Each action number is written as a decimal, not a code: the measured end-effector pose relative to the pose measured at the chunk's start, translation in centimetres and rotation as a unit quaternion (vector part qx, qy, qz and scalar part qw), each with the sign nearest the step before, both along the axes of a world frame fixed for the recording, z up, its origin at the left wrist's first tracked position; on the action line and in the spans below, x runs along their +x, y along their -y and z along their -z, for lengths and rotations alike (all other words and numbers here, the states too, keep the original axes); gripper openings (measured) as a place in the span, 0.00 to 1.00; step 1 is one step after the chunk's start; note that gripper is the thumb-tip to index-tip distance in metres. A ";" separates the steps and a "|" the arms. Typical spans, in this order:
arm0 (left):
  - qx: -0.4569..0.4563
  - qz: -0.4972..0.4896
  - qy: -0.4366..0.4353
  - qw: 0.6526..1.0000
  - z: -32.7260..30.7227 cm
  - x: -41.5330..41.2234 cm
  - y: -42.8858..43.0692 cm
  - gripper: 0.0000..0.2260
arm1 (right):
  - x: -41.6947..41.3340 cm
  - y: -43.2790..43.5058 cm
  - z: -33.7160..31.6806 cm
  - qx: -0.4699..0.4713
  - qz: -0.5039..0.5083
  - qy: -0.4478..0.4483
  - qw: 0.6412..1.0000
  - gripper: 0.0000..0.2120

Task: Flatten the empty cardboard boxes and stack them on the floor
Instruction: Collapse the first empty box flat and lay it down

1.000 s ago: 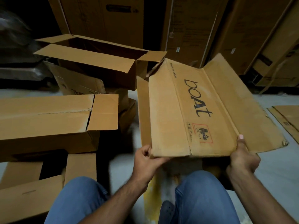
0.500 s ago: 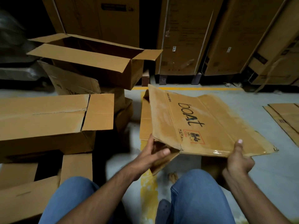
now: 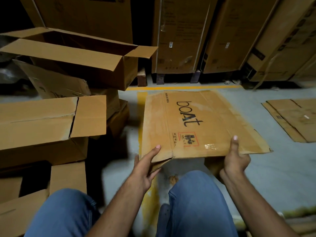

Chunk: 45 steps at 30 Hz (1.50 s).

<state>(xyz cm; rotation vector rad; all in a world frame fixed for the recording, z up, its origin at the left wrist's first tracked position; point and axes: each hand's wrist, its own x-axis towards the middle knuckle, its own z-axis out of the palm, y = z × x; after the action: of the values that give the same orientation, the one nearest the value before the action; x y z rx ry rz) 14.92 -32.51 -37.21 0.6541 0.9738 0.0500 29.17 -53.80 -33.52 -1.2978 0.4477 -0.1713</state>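
A flattened brown cardboard box printed "boAt" lies nearly level, low over the grey floor in front of my knees. My left hand grips its near left corner, thumb on top and fingers underneath. My right hand grips its near edge further right, thumb on top. Another flattened box lies on the floor at the right. Unflattened boxes are piled at the left: an open-topped one on top and a long one with a loose end flap nearer me.
Tall cardboard cartons stand along the back, behind a yellow floor line. More boxes sit at my lower left beside my knee. Bare grey floor shows to the right of my legs.
The "boAt" box has swung down from upright to nearly flat above the floor. My left hand shifted its grip to the near left corner; my right hand kept its hold.
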 end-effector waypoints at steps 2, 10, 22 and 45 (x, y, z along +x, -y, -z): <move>-0.032 -0.014 0.015 0.999 0.5 0.5 0.2 0.44 | 0.4 0.6 0.0 0.003 -0.015 0.005 1.000 0.24; -0.007 0.061 0.011 0.998 2.4 1.8 0.0 0.23 | 2.0 3.1 1.0 -0.006 -0.124 -0.018 0.992 0.34; 0.039 0.121 0.061 0.990 1.5 5.5 -3.4 0.25 | 6.0 3.4 4.3 0.149 -0.175 -0.102 0.968 0.34; 0.220 0.066 0.099 0.968 11.0 24.8 -0.5 0.33 | 23.3 5.8 12.3 0.151 -0.200 -0.142 0.958 0.20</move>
<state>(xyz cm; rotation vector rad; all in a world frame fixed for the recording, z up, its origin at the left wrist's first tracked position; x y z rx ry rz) 39.73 -32.05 -48.24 1.0999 0.7270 0.2144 52.43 -59.60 -45.78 -1.0861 0.4251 0.4157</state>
